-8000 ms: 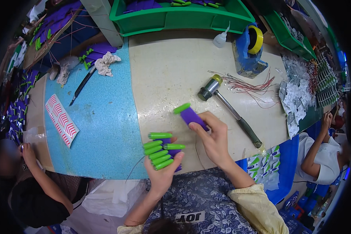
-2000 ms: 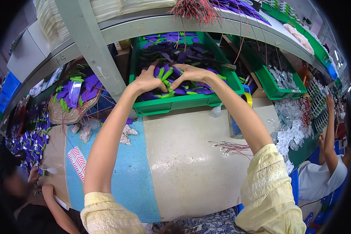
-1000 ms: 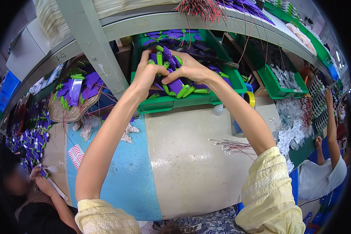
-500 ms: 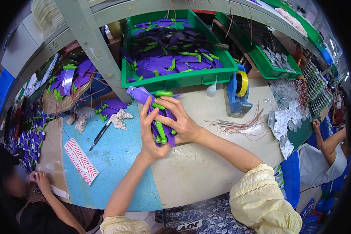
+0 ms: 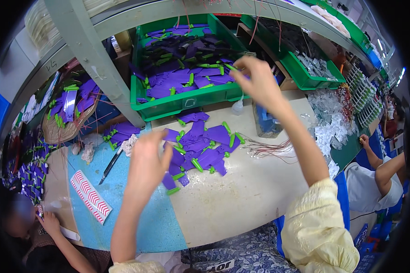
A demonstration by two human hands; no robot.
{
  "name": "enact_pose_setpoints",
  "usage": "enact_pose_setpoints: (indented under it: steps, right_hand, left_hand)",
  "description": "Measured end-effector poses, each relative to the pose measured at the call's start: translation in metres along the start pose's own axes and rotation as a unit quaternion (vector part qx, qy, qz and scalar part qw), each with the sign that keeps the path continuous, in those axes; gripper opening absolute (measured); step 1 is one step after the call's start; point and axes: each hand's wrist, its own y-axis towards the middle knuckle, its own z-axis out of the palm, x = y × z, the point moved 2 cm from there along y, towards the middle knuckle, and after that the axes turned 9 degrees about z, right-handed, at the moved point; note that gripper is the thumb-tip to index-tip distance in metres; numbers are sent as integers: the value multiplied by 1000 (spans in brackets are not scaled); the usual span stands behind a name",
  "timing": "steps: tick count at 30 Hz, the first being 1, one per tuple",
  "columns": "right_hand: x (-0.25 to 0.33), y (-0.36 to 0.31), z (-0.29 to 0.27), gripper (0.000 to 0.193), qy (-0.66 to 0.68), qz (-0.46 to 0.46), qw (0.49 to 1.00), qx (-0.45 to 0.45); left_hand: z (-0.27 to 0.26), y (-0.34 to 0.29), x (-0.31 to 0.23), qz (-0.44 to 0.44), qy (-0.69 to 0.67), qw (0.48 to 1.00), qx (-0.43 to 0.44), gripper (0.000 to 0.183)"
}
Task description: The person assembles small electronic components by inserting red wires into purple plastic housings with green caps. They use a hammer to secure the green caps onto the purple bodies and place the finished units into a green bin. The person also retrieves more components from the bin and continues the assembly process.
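Note:
Flat purple pieces with bright green, rod-like ends lie in a loose pile (image 5: 200, 144) on the table in front of me. My left hand (image 5: 146, 157) is at the pile's left edge, thumb and fingers apart, holding nothing I can see. Raised over the right front corner of the large green bin (image 5: 191, 103) is my right hand (image 5: 259, 84). It is slightly blurred, its thumb and forefinger spread, with no piece visible between them. More of the purple and green pieces (image 5: 173, 84) fill that bin.
A blue tape dispenser (image 5: 268, 122) and a small white squeeze bottle (image 5: 238, 107) stand by the bin. Thin reddish wires (image 5: 269, 148), a black craft knife (image 5: 110, 167) and a red-striped white sheet (image 5: 90, 196) lie about. A grey shelf post (image 5: 102, 59) rises left. Co-workers sit at both sides.
Both hands have let go of the bunch of purple and green pieces, which now lies spread on the table. My right hand has moved up and right toward the bin, my left hand leftward.

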Motion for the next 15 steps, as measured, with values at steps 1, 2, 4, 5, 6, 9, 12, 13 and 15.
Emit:
enact_pose_setpoints:
  steps: [1,2,4,5,6,9,12,13,15]
  right_hand:
    - [-30,20,-3,35,-137,8,990,-38]
    - [-44,42,2,46,-213,127,965,90]
    - [-53,67,26,72,-265,189,914,242]
    - [-59,73,45,95,-271,217,912,219]
    - [-57,78,62,108,-260,239,906,234]
    - [-49,78,78,129,-174,260,901,301]
    - [-27,72,79,129,-38,234,902,360]
    - [-20,71,79,127,9,222,901,373]
    - [-6,75,90,113,33,205,893,399]
  left_hand:
    - [-1,31,-9,49,-33,994,-89,35]
    - [0,58,-7,56,-9,993,-101,36]
    - [5,109,3,-23,72,996,-55,50]
    - [11,132,11,-112,126,986,3,61]
    - [18,152,26,-148,112,982,43,73]
    - [33,181,64,-208,57,965,150,108]
    - [38,185,81,-181,-64,960,203,126]
    - [40,187,84,-185,-136,954,194,124]
    - [41,189,92,-192,-274,927,170,120]
